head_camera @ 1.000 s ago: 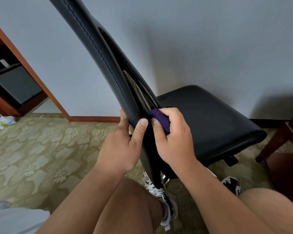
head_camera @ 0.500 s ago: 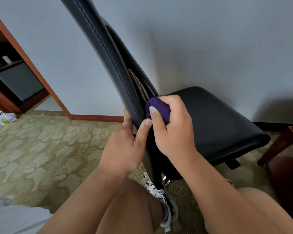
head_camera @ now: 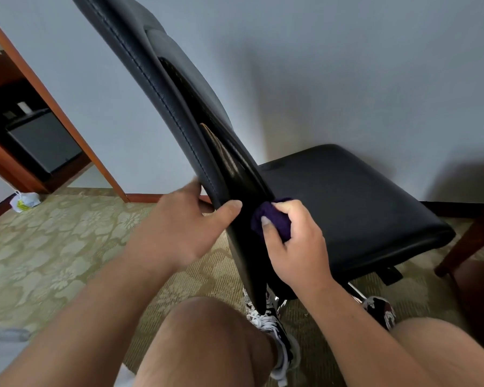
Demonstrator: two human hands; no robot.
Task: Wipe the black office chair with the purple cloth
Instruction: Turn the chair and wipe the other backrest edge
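Right now my left hand [head_camera: 179,233] grips the lower side edge of the black office chair [head_camera: 347,196]. The thumb lies across the near face of the backrest [head_camera: 162,88] and the other fingers curl round behind its stitched edge. The backrest leans away up and to the left, and the padded seat sits to the right near the grey wall [head_camera: 347,65].

My right hand [head_camera: 296,247] is closed round the purple cloth [head_camera: 271,222], which is bunched into a wad between thumb and curled fingers. The wad is pressed against the low inner part of the backrest, just where it drops toward the seat. How much of the cloth actually touches the leather I cannot quite tell, since my fingers cover most of it. The two hands sit close together, with the backrest edge between them.

Below, both my bare knees show, and a patterned sneaker [head_camera: 274,331] with white laces is planted by the chair's base; the other shoe [head_camera: 380,311] peeks out under the seat. A green floral carpet [head_camera: 53,247] covers the floor. At the left a wooden cabinet frame [head_camera: 67,113] holds a dark mini fridge [head_camera: 45,141], with a small plastic bag [head_camera: 23,202] on the floor beside it. A wooden furniture leg [head_camera: 470,241] stands at the right edge.
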